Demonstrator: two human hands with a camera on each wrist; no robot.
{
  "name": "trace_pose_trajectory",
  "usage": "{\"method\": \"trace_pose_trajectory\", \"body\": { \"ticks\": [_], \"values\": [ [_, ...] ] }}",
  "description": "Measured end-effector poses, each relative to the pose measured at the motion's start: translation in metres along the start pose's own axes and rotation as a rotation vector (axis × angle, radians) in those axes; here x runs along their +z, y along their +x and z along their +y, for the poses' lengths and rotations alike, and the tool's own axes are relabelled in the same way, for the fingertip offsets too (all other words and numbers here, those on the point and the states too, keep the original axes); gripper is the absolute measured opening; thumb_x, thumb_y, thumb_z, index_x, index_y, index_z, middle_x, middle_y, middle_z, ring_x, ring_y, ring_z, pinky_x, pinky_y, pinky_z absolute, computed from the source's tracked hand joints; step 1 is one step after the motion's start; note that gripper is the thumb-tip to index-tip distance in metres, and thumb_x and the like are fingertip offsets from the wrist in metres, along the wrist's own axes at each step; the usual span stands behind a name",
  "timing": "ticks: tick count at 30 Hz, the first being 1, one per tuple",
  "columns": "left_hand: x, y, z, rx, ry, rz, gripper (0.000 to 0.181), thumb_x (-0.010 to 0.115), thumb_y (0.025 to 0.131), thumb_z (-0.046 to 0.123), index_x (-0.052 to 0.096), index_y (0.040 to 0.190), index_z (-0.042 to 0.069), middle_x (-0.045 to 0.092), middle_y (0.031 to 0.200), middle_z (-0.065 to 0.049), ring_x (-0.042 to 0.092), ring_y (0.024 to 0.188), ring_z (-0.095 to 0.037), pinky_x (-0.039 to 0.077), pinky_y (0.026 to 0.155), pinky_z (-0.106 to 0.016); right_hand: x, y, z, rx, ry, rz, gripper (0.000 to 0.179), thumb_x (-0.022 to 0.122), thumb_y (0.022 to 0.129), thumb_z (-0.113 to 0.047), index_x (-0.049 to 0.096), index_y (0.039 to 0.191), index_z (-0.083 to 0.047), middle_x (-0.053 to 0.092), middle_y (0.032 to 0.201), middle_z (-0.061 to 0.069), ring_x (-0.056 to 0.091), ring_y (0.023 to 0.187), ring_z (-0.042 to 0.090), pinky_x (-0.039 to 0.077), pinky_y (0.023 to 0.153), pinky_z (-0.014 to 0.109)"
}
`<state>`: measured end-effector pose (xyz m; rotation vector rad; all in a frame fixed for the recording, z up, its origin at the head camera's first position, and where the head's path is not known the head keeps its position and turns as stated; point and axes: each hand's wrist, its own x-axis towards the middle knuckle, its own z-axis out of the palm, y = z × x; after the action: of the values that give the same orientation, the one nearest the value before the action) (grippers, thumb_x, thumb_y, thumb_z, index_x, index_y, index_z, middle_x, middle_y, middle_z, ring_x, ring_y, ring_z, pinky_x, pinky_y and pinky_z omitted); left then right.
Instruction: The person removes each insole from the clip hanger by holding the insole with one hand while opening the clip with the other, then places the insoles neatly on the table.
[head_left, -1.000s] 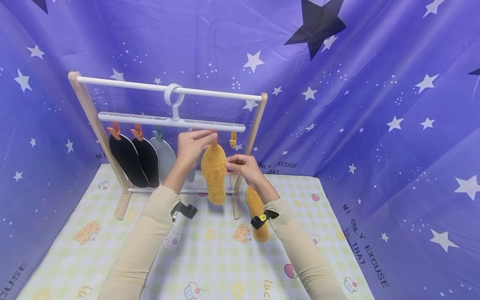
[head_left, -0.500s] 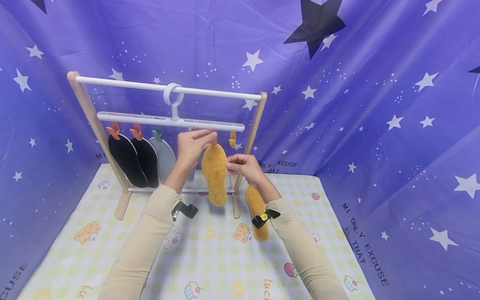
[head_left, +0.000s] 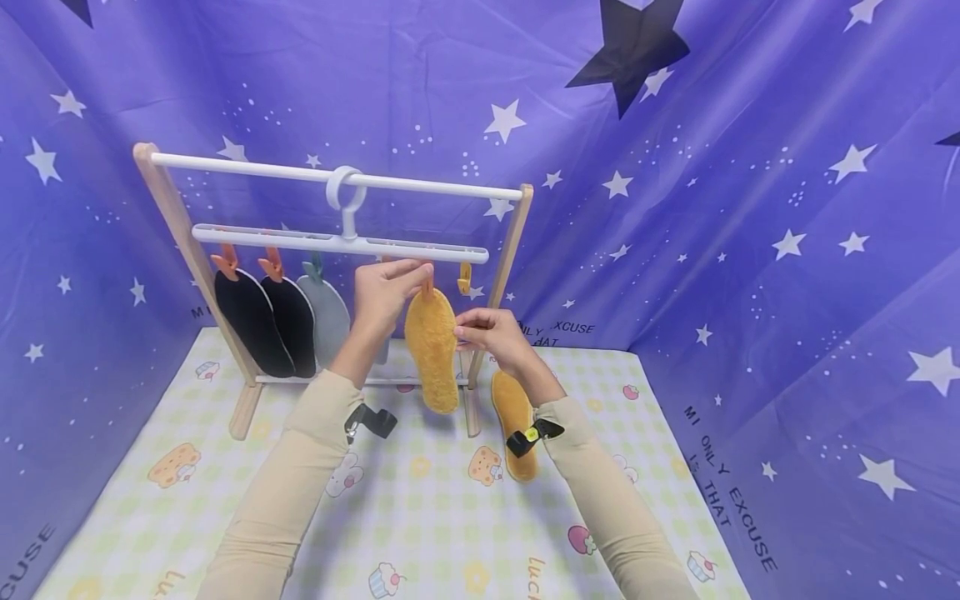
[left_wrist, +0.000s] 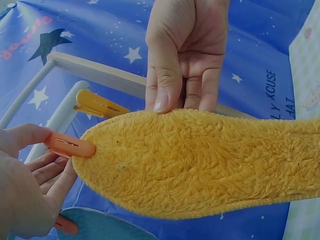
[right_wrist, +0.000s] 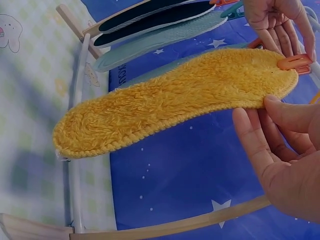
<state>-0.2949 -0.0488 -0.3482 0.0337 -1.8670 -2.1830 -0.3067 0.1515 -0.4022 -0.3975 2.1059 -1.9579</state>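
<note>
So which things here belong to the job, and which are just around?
Likely in the job:
yellow insole, held by the right hand
orange clip, pinched by the left hand
second yellow insole
yellow clip
hanger
rack
black insoles
grey insole

Just around:
starry backdrop
checked tablecloth

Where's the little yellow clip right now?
In the head view, the yellow clip hangs under the right end of the white hanger, just left of the rack's right wooden post and above the right hand.
</note>
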Motion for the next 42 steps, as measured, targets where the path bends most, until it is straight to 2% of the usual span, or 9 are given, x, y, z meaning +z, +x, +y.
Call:
{"method": "trace_pose_trajectory", "body": {
  "ticks": [8, 15, 18, 24, 27, 30, 33, 35, 42],
  "values": [
    [0.0, -0.002, 0.001, 0.025, 0.024, 0.004, 0.03, 0.082, 0.086, 0.012, 0.076, 0.107, -0.008, 0.075, 0.107, -0.025, 0.077, 0.082, -0.014, 0.063, 0.085, -0.031, -0.002, -0.002, -0.001, -0.005, -0.012, -0.002, 0.02, 0.065, 0.094, 0.008, 0.064, 0.111, 0.018, 0.071, 0.083, -0.001, 0.072, 0.076, 0.012, 0.056, 0.092, 0.059],
    [0.0, -0.004, 0.001, 0.043, 0.02, 0.019, 0.026, 0.082, 0.085, 0.01, 0.077, 0.104, -0.006, 0.078, 0.1, -0.02, 0.076, 0.077, -0.012, 0.064, 0.08, -0.029, -0.003, -0.003, 0.0, 0.0, -0.011, 0.014, 0.019, 0.067, 0.093, 0.007, 0.066, 0.109, 0.016, 0.072, 0.084, -0.002, 0.072, 0.075, 0.012, 0.065, 0.078, 0.037],
    [0.001, -0.004, 0.001, 0.054, 0.016, 0.019, 0.026, 0.082, 0.085, 0.009, 0.077, 0.105, -0.008, 0.077, 0.101, -0.023, 0.075, 0.074, -0.01, 0.064, 0.079, -0.029, -0.005, -0.003, 0.002, -0.005, -0.024, 0.014, 0.016, 0.067, 0.093, 0.006, 0.067, 0.107, 0.015, 0.072, 0.083, -0.002, 0.071, 0.074, 0.011, 0.065, 0.075, 0.034],
    [0.003, -0.004, 0.002, 0.064, -0.015, 0.012, 0.027, 0.08, 0.086, 0.006, 0.075, 0.105, -0.012, 0.073, 0.103, -0.029, 0.073, 0.067, -0.006, 0.064, 0.075, -0.03, -0.011, -0.007, 0.004, 0.005, -0.037, 0.022, 0.016, 0.067, 0.093, 0.007, 0.066, 0.107, 0.015, 0.071, 0.081, -0.002, 0.07, 0.073, 0.012, 0.065, 0.076, 0.035],
    [0.003, -0.003, 0.001, 0.068, -0.023, 0.008, 0.026, 0.08, 0.086, 0.005, 0.074, 0.104, -0.012, 0.077, 0.096, -0.023, 0.073, 0.066, -0.007, 0.064, 0.074, -0.029, -0.015, -0.008, 0.004, 0.016, -0.047, 0.036, 0.017, 0.068, 0.093, 0.006, 0.066, 0.108, 0.015, 0.071, 0.081, -0.001, 0.071, 0.072, 0.012, 0.064, 0.081, 0.043],
    [0.002, -0.003, 0.0, 0.073, -0.027, -0.004, 0.025, 0.08, 0.086, 0.006, 0.075, 0.103, -0.012, 0.079, 0.081, -0.01, 0.073, 0.065, -0.01, 0.064, 0.077, -0.031, -0.019, -0.01, 0.005, 0.028, -0.058, 0.05, 0.017, 0.068, 0.093, 0.006, 0.067, 0.108, 0.014, 0.071, 0.081, -0.001, 0.071, 0.071, 0.012, 0.06, 0.087, 0.053],
    [0.001, -0.003, 0.0, 0.076, -0.027, -0.014, 0.023, 0.08, 0.087, 0.007, 0.076, 0.101, -0.011, 0.074, 0.068, 0.002, 0.072, 0.065, -0.011, 0.064, 0.08, -0.032, -0.023, -0.011, 0.005, 0.033, -0.054, 0.051, 0.016, 0.066, 0.094, 0.007, 0.066, 0.108, 0.015, 0.07, 0.081, -0.001, 0.071, 0.072, 0.012, 0.058, 0.09, 0.056],
    [0.001, -0.003, 0.0, 0.077, -0.021, -0.016, 0.023, 0.08, 0.087, 0.008, 0.076, 0.101, -0.011, 0.072, 0.064, 0.006, 0.072, 0.065, -0.011, 0.064, 0.081, -0.032, -0.027, -0.012, 0.006, 0.029, -0.045, 0.049, 0.015, 0.065, 0.094, 0.008, 0.065, 0.107, 0.015, 0.07, 0.081, -0.001, 0.071, 0.072, 0.012, 0.06, 0.088, 0.053],
    [0.002, -0.001, -0.001, 0.075, -0.025, -0.004, 0.025, 0.08, 0.086, 0.007, 0.076, 0.103, -0.011, 0.072, 0.065, 0.008, 0.072, 0.063, -0.01, 0.064, 0.076, -0.029, -0.041, -0.015, 0.007, 0.016, 0.005, 0.063, 0.012, 0.063, 0.093, 0.012, 0.065, 0.105, 0.015, 0.068, 0.08, 0.001, 0.071, 0.072, 0.013, 0.065, 0.075, 0.033]
  ]
}}
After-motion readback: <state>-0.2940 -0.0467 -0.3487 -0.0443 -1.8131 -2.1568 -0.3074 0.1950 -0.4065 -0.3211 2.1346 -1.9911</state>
